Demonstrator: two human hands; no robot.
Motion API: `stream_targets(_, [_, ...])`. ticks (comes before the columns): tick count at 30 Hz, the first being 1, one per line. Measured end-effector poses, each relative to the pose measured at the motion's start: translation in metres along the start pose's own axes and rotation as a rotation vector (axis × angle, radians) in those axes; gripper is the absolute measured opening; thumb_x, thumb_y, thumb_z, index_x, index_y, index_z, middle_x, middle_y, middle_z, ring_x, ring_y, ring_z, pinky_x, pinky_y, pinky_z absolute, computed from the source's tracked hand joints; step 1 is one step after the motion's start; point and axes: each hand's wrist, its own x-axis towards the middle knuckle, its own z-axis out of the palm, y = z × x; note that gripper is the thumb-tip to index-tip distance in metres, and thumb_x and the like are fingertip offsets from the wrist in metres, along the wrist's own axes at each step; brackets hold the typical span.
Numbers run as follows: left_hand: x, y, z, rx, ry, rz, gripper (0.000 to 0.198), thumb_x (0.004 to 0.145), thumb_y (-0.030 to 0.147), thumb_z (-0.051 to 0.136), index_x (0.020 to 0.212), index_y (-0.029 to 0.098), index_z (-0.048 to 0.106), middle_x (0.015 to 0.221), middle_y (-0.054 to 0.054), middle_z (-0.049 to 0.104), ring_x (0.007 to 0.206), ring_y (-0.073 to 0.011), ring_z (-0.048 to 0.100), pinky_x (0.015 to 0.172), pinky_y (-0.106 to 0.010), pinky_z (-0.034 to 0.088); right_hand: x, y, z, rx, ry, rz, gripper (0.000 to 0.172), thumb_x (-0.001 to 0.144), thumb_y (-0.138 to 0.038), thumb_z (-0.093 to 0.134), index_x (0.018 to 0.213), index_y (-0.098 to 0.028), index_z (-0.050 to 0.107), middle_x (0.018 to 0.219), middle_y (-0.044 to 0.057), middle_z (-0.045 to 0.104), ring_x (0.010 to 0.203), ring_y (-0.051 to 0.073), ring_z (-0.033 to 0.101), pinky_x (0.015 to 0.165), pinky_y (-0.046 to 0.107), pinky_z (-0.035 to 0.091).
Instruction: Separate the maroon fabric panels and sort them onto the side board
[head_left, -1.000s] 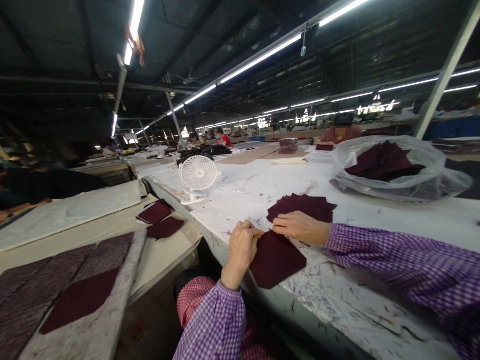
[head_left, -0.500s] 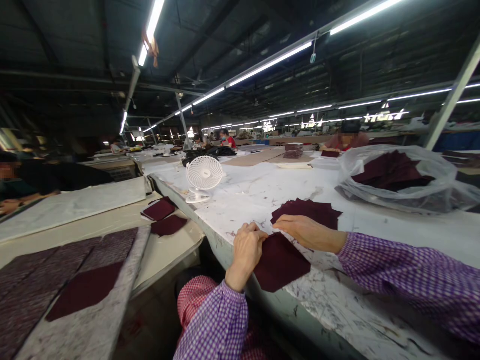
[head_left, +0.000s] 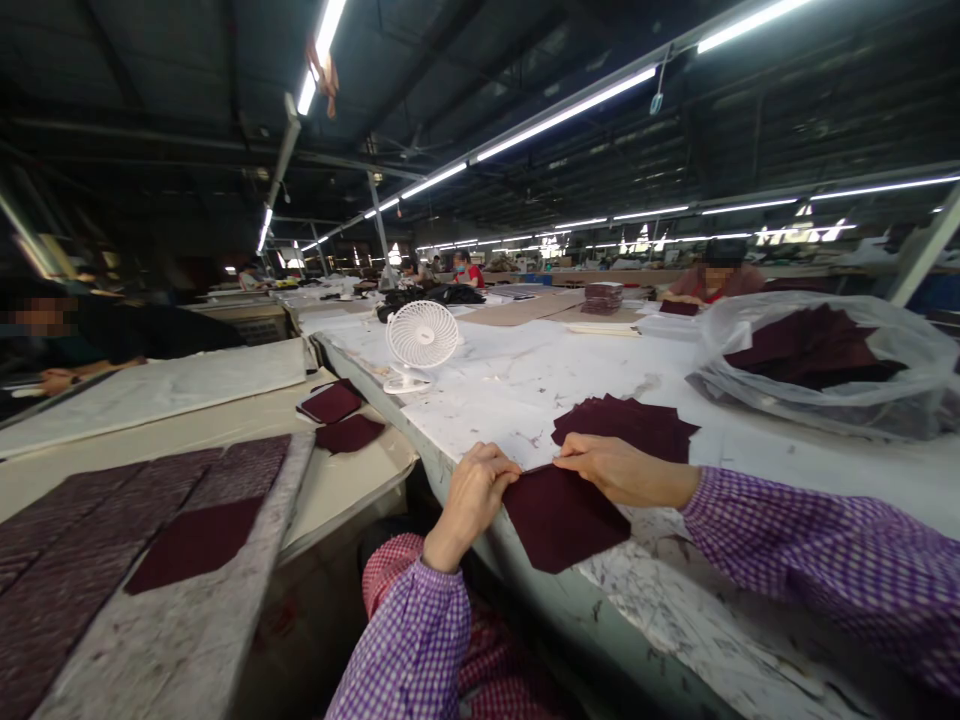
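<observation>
A maroon fabric piece (head_left: 568, 520), shaped like a pocket, lies at the near edge of the white table (head_left: 517, 375), its lower part reaching past that edge. My left hand (head_left: 474, 488) pinches its upper left corner between thumb and fingers. At the upper right of the same edge, my right hand (head_left: 611, 466) pinches the cloth with thumb and forefinger. Right behind my right hand is a fanned pile of maroon pieces (head_left: 634, 418), partly covered by the hand.
A white clip fan (head_left: 421, 338) stands near the table's left edge. To the right sits a clear plastic bag (head_left: 720, 385) of maroon pieces. On the left, a lower board (head_left: 262, 560) bears maroon pieces. Co-workers sit at the far left (head_left: 142, 335) and across the table (head_left: 720, 280).
My hands have moved apart along the fabric's top edge, which now runs straighter between them. The right fingers have closed into a pinch. The view has shifted slightly left.
</observation>
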Motion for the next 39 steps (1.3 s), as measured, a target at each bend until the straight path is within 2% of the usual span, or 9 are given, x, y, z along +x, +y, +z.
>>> stream_targets(7, [-0.001, 0.0, 0.002, 0.117, 0.007, 0.083, 0.028, 0.091, 0.025, 0.043, 0.081, 0.022, 0.069, 0.079, -0.004, 0.059, 0.082, -0.0174, 0.05, 0.074, -0.03, 0.041, 0.012, -0.008, -0.011, -0.28, -0.216, 0.0, 0.051, 0.08, -0.006, 0.042, 0.127, -0.022, 0.053, 0.093, 0.01, 0.05, 0.082, 0.019, 0.049, 0.075, 0.031, 0.041])
stream_targets(11, [-0.004, -0.006, -0.002, 0.033, 0.005, 0.06, 0.02, 0.089, 0.025, 0.049, 0.085, 0.022, 0.068, 0.081, -0.004, 0.06, 0.084, -0.0181, 0.05, 0.076, -0.031, 0.042, 0.024, -0.022, -0.019, -0.42, -0.353, -0.008, 0.056, 0.082, -0.009, 0.042, 0.135, -0.028, 0.044, 0.088, 0.009, 0.052, 0.069, 0.015, 0.046, 0.067, 0.029, 0.038])
stream_targets(15, [-0.009, -0.01, -0.01, -0.009, 0.019, 0.042, 0.017, 0.087, 0.019, 0.05, 0.079, 0.019, 0.066, 0.081, -0.004, 0.059, 0.084, -0.0183, 0.051, 0.078, -0.031, 0.042, 0.033, -0.033, -0.026, -0.479, -0.419, 0.012, 0.057, 0.082, -0.011, 0.044, 0.136, -0.03, 0.043, 0.088, 0.009, 0.054, 0.059, 0.013, 0.04, 0.06, 0.027, 0.033])
stream_targets(18, [-0.012, -0.013, -0.015, -0.08, 0.013, 0.047, 0.018, 0.087, 0.02, 0.049, 0.079, 0.019, 0.065, 0.081, -0.004, 0.06, 0.085, -0.0181, 0.052, 0.078, -0.03, 0.042, 0.038, -0.039, -0.03, -0.485, -0.43, 0.005, 0.057, 0.082, -0.012, 0.043, 0.136, -0.032, 0.043, 0.088, 0.008, 0.055, 0.056, 0.012, 0.038, 0.059, 0.027, 0.031])
stream_targets(23, [-0.016, -0.017, -0.015, -0.166, 0.098, -0.051, 0.014, 0.087, 0.024, 0.051, 0.09, 0.019, 0.063, 0.081, -0.003, 0.059, 0.082, -0.0175, 0.054, 0.078, -0.031, 0.042, 0.04, -0.041, -0.033, -0.53, -0.451, -0.011, 0.061, 0.081, -0.01, 0.043, 0.138, -0.033, 0.039, 0.088, 0.008, 0.056, 0.058, 0.012, 0.042, 0.058, 0.026, 0.03])
stream_targets(26, [-0.015, -0.014, -0.014, -0.104, 0.066, -0.05, 0.01, 0.083, 0.022, 0.054, 0.083, 0.019, 0.064, 0.079, -0.003, 0.058, 0.083, -0.0182, 0.052, 0.078, -0.032, 0.041, 0.042, -0.04, -0.033, -0.568, -0.457, -0.032, 0.06, 0.081, -0.01, 0.044, 0.137, -0.031, 0.04, 0.087, 0.008, 0.057, 0.06, 0.013, 0.045, 0.058, 0.026, 0.03])
stream_targets(29, [-0.014, -0.012, -0.014, -0.052, 0.025, -0.02, 0.016, 0.085, 0.021, 0.051, 0.076, 0.019, 0.064, 0.08, -0.003, 0.057, 0.083, -0.0187, 0.05, 0.077, -0.032, 0.04, 0.044, -0.041, -0.031, -0.593, -0.465, -0.045, 0.063, 0.081, -0.008, 0.043, 0.138, -0.033, 0.038, 0.088, 0.008, 0.058, 0.058, 0.012, 0.046, 0.056, 0.026, 0.028])
stream_targets(33, [-0.016, -0.017, -0.018, -0.101, 0.014, 0.004, 0.017, 0.087, 0.022, 0.05, 0.076, 0.02, 0.063, 0.081, -0.003, 0.058, 0.084, -0.0181, 0.051, 0.077, -0.031, 0.041, 0.046, -0.044, -0.026, -0.633, -0.422, -0.058, 0.063, 0.081, -0.006, 0.039, 0.137, -0.035, 0.038, 0.095, 0.01, 0.058, 0.057, 0.012, 0.047, 0.054, 0.026, 0.025])
stream_targets(39, [-0.016, -0.006, -0.016, -0.092, 0.186, -0.067, 0.014, 0.088, 0.025, 0.049, 0.085, 0.018, 0.061, 0.082, -0.004, 0.06, 0.083, -0.0182, 0.052, 0.077, -0.032, 0.043, 0.043, -0.039, -0.013, -0.612, -0.309, -0.054, 0.053, 0.088, -0.017, 0.041, 0.139, -0.031, 0.036, 0.097, 0.011, 0.058, 0.06, 0.014, 0.051, 0.054, 0.026, 0.03])
